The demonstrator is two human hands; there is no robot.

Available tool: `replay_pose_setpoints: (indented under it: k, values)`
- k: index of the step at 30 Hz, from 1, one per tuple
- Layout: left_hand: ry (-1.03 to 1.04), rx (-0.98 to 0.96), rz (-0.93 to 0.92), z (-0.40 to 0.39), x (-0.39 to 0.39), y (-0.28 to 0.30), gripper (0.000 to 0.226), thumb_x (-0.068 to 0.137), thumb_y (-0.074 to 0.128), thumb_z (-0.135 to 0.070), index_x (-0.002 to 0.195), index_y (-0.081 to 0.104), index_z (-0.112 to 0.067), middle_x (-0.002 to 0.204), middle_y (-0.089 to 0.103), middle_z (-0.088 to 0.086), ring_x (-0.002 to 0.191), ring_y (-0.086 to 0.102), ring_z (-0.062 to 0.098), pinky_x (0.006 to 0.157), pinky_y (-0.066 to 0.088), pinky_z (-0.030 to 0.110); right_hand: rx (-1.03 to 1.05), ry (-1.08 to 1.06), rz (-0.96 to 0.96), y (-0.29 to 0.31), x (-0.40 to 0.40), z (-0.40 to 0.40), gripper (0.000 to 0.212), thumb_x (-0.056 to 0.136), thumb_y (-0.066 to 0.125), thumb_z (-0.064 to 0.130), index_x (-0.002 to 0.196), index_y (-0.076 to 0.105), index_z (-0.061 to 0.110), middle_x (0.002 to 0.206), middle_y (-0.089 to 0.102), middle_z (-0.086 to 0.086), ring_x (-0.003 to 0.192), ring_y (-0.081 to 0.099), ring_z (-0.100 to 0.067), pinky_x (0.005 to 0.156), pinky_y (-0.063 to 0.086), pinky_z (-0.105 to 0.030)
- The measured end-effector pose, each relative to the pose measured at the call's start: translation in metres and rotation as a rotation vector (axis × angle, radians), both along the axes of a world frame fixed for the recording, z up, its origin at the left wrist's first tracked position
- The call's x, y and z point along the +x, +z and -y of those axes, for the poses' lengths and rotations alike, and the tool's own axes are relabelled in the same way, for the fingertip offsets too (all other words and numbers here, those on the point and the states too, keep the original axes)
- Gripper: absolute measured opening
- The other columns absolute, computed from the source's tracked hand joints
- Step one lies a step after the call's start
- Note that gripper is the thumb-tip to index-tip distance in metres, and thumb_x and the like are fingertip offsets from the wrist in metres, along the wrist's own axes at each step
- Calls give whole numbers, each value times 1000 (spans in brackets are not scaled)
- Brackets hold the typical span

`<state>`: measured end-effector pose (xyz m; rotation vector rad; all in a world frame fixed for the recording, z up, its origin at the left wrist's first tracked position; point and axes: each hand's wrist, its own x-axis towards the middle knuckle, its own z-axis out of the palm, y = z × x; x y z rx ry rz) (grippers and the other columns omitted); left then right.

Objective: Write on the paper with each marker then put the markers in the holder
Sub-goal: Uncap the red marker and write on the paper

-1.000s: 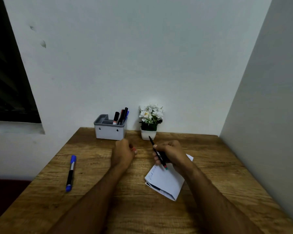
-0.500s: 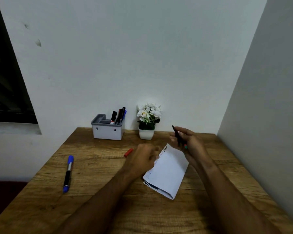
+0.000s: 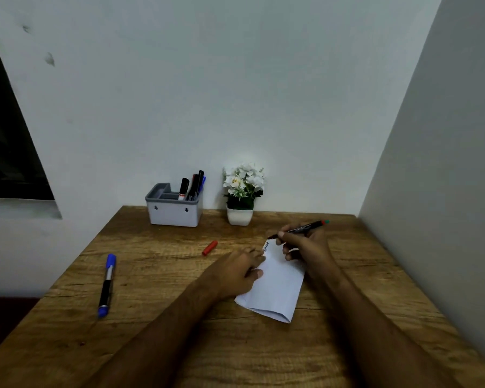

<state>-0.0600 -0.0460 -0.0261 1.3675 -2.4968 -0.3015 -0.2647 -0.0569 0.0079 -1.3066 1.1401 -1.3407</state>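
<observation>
Right hand (image 3: 303,245) has dropped from mid-air down to the paper's (image 3: 277,287) top corner, marker (image 3: 300,228) pinched in its fingers.
Left hand (image 3: 235,271) lies flat, pinning the paper's left edge. Red cap (image 3: 209,247) sits loose nearby (uncapped, so it's the writing step). Next up looks like recapping, then the holder (image 3: 174,211) at the back; blue marker (image 3: 107,284) waits far left.

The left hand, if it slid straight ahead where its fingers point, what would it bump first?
Probably the right hand, which holds the marker just past the paper's top corner. The left hand already rests on that paper. Depth is hard to judge.
</observation>
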Motion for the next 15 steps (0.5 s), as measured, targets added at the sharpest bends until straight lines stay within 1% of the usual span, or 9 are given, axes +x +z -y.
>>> replay_pose_setpoints:
  k: [1,3,5,7,9,11,13,15]
  values:
    - [19,-4,0,0,0,0,50,102,46,-33,151,41,-19,160,32,0,148,26,15,117,26,33,1,22,-17,-2,3,-2,2,90,70,-5,92,71,-5,74,71,-20,56,60,-26,49,49,-30]
    - [58,-17,-3,2,1,1,51,103,45,-34,151,40,-19,160,33,0,148,27,16,116,26,33,3,41,-51,-4,8,-6,7,90,66,-8,88,71,-5,71,68,-21,56,59,-27,48,48,-30]
    - [72,-29,-23,4,2,2,49,102,45,-32,150,42,-19,158,36,1,146,29,16,116,28,32,18,81,-62,-3,12,-12,12,90,64,-8,94,75,-5,75,70,-25,58,62,-26,51,51,-31]
    - [55,-24,-25,6,4,4,48,103,45,-28,150,42,-19,158,37,1,146,30,16,115,27,30,43,169,-81,-4,14,-17,17,90,63,-8,95,78,-4,83,74,-28,64,63,-30,57,55,-33]
    - [30,7,-19,6,8,4,49,104,43,-27,152,38,-22,160,31,-2,148,25,16,116,23,31,45,232,-127,-7,15,-22,16,87,64,-10,93,78,-4,83,75,-26,67,64,-33,61,56,-35]
    - [9,59,-12,5,14,4,50,105,39,-31,155,31,-27,163,23,-5,151,17,15,118,18,33,34,274,-164,-9,17,-28,12,85,66,-11,92,76,-6,76,74,-20,63,64,-33,64,57,-37]
    - [-15,83,30,7,19,3,52,106,35,-36,156,24,-29,165,16,-7,152,12,12,119,16,34,22,332,-173,-10,20,-36,7,88,67,-10,92,73,-10,71,73,-18,57,63,-31,61,58,-36]
    - [-50,91,54,9,23,1,53,106,33,-39,157,21,-30,165,13,-8,152,8,10,123,15,37,12,370,-183,-12,24,-43,6,91,69,-5,91,71,-11,70,71,-20,55,64,-29,58,57,-35]
